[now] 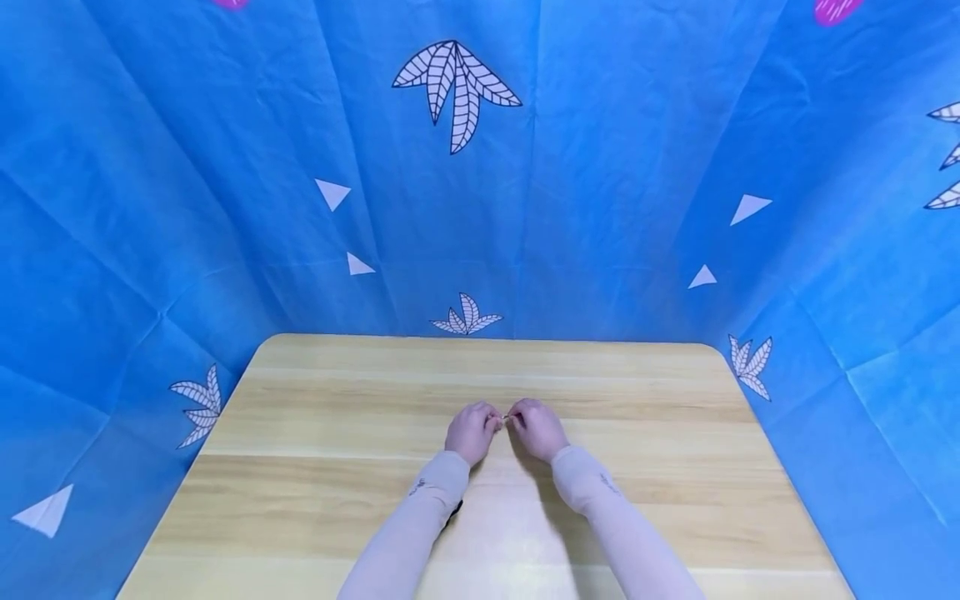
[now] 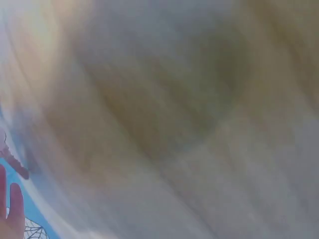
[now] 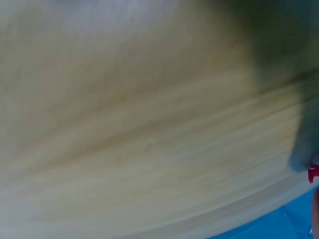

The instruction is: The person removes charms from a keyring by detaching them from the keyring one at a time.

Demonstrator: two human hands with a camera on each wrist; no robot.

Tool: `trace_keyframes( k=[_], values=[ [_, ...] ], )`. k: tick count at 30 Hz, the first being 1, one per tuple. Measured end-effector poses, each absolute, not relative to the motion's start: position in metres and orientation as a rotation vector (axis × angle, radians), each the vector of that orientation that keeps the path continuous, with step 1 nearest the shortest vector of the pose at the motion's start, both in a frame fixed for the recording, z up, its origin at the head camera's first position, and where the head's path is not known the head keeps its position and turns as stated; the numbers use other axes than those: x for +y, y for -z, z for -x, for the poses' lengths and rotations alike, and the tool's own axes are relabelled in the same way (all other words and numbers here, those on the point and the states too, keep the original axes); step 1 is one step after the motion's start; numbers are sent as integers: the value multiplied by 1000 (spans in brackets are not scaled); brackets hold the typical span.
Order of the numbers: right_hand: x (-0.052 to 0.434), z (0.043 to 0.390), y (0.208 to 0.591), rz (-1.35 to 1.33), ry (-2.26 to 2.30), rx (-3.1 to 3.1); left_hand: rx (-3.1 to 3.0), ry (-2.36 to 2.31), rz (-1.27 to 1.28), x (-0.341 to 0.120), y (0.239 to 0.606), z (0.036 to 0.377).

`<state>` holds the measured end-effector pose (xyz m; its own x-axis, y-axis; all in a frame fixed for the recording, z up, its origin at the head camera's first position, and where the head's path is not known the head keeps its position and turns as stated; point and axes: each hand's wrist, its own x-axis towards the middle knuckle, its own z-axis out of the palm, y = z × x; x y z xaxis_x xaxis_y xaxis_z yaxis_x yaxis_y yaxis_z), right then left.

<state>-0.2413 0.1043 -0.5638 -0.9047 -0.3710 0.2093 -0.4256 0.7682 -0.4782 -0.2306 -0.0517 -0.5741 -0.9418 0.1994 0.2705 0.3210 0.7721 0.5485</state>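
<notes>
Both hands meet over the far middle of the wooden table (image 1: pixel 337 500), fingertips almost together. My left hand (image 1: pixel 472 432) and my right hand (image 1: pixel 538 428) pinch a small thin object (image 1: pixel 505 417) between them; its kind I cannot tell. In the right wrist view a small red piece (image 3: pixel 313 173) shows at the right edge, just above a sliver of a finger (image 3: pixel 316 209). Some fingers (image 2: pixel 16 209) appear at the lower left edge of the left wrist view. Most of each hand lies outside its own wrist view.
A blue cloth (image 1: pixel 600 167) with white leaf and triangle prints hangs behind the table and along both sides. The table has rounded far corners. Long pale sleeves (image 1: pixel 408 533) cover both forearms, which reach in from the near edge.
</notes>
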Motion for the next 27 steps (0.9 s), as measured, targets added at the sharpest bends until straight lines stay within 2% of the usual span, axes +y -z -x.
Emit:
trace_keyframes(
  k=[6, 20, 27],
  values=[
    [105, 230, 553, -503, -1039, -2833, -2717, 1010, 378, -49, 565, 222],
    [110, 204, 536, -603, -1350, -2861, -2648, 1145, 405, -52, 542, 198],
    [112, 192, 533, -558, -1537, -2832, -2626, 1229, 427, -50, 532, 191]
  ],
)
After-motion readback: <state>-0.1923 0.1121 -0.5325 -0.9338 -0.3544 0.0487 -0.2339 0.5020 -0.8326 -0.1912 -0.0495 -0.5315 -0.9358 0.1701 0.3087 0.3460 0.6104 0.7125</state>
